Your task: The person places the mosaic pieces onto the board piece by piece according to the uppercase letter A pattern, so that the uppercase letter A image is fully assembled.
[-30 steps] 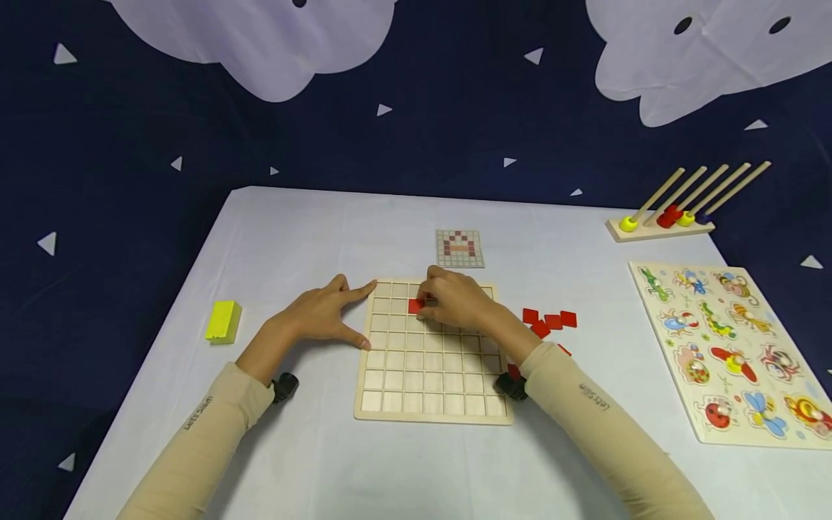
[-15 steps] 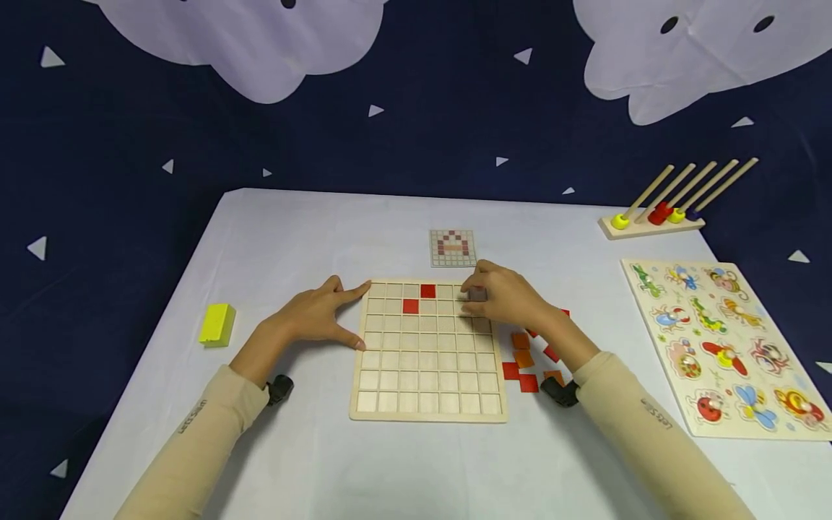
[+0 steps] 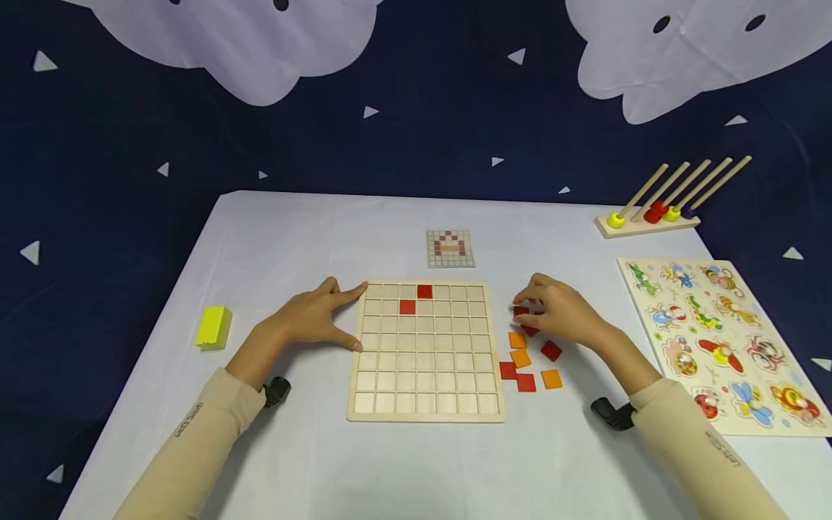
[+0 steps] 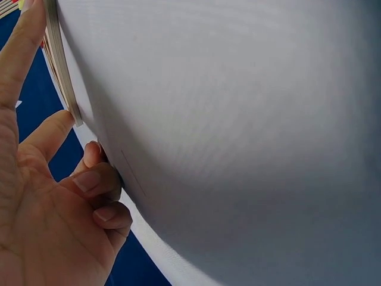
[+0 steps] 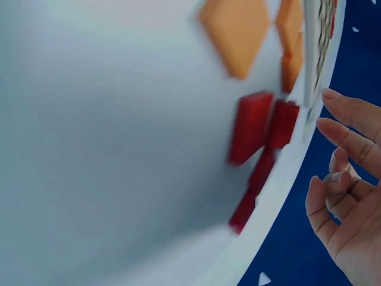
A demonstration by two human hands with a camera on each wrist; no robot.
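Observation:
My left hand (image 3: 315, 315) rests with straight thumb and index fingertip on the left edge of a wooden grid board (image 3: 425, 361); the left wrist view shows the other fingers of this hand (image 4: 65, 202) curled. Two red square tiles sit in board cells, one in the top row (image 3: 425, 291), one in the second (image 3: 407, 307). Right of the board, my right hand (image 3: 562, 310) hovers with thumb and fingers spread around loose red tiles (image 3: 521, 312). In the right wrist view nothing shows between the fingers of this hand (image 5: 351, 190).
More loose red tiles (image 3: 526, 383) and orange tiles (image 3: 552, 379) lie beside the board. A pattern card (image 3: 451, 249) lies behind it. At left sits a yellow block (image 3: 213, 328); at right are an insect puzzle board (image 3: 721, 347) and a peg stand (image 3: 646, 226).
My right hand has left the board and moved right to the loose tiles. Its red tile now lies in the grid, where two show. My left hand has stayed at the board's edge.

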